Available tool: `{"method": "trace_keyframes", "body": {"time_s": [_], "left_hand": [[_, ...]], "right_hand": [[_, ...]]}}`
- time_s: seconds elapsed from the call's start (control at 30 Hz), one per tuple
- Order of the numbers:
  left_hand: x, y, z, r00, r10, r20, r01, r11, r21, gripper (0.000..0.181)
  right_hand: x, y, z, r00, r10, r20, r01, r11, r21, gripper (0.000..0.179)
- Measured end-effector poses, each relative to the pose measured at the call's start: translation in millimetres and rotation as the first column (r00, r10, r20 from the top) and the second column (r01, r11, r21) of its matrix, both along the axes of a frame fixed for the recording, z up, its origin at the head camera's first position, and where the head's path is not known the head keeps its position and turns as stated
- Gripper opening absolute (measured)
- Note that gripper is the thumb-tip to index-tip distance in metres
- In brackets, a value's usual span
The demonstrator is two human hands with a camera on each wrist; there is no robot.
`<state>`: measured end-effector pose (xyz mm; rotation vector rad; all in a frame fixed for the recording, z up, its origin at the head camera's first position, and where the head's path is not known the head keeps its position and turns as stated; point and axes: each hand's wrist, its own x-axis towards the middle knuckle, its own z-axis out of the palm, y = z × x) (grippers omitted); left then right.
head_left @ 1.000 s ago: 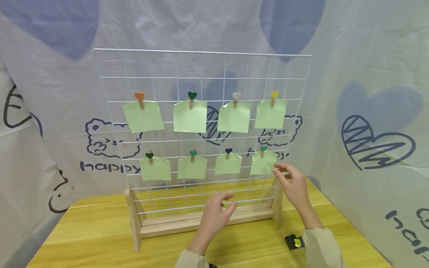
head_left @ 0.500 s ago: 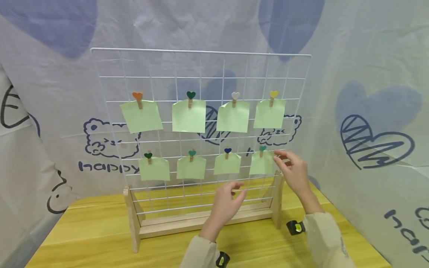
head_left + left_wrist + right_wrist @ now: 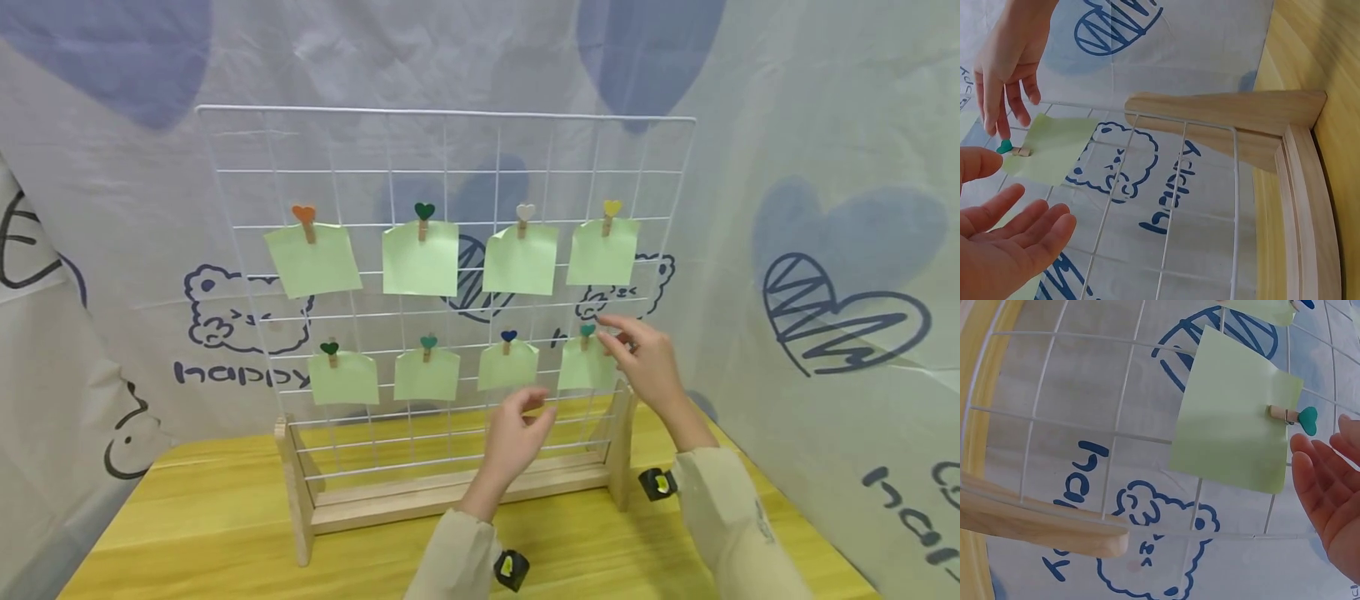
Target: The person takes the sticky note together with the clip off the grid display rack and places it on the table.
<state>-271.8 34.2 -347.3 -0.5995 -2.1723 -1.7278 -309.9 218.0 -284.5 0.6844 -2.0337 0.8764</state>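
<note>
My right hand (image 3: 647, 360) is beside the teal heart clothespin (image 3: 587, 331) at the right end of the lower row. That clothespin (image 3: 1286, 415) clips a pale green paper note (image 3: 1235, 419) to the white wire grid (image 3: 472, 312). In the right wrist view the fingertips (image 3: 1302, 445) sit just beside the teal heart; whether they touch it I cannot tell. My left hand (image 3: 516, 433) hovers in front of the grid, below the blue heart clothespin (image 3: 508, 337). Its fingers (image 3: 1044, 228) are spread and loosely bent, holding nothing.
Several more green notes (image 3: 420, 375) hang in two rows from heart clothespins. A wooden base (image 3: 457, 500) with two side feet carries the grid on a yellow wood-grain table (image 3: 187, 517). Behind and to the right hangs a printed cloth (image 3: 847, 150). Black wrist devices (image 3: 512, 569) sit at both sleeves.
My right hand has risen and moved left, from the note's right edge to the teal heart clothespin. The left hand has moved up and right. The notes hang as before.
</note>
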Motion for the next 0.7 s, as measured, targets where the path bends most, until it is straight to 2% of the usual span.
{"method": "trace_keyframes", "body": {"time_s": [0.2,0.47,0.7], "left_hand": [[-3.2,7.4,4.9,1.000,-0.021,0.024,0.019,0.999,0.049,0.032],[-7.8,14.9,9.9,0.998,-0.046,0.031,0.043,0.997,0.071,0.030],[-10.8,18.3,15.6,0.998,-0.059,0.035,0.057,0.996,0.066,0.026]], "right_hand": [[-2.0,-3.0,8.0,0.996,0.006,0.093,-0.009,0.999,0.041,0.022],[-3.8,-1.1,13.9,0.977,-0.006,0.215,-0.015,0.995,0.096,0.027],[-6.0,-3.1,16.9,0.965,-0.010,0.261,-0.032,0.987,0.155,0.024]]}}
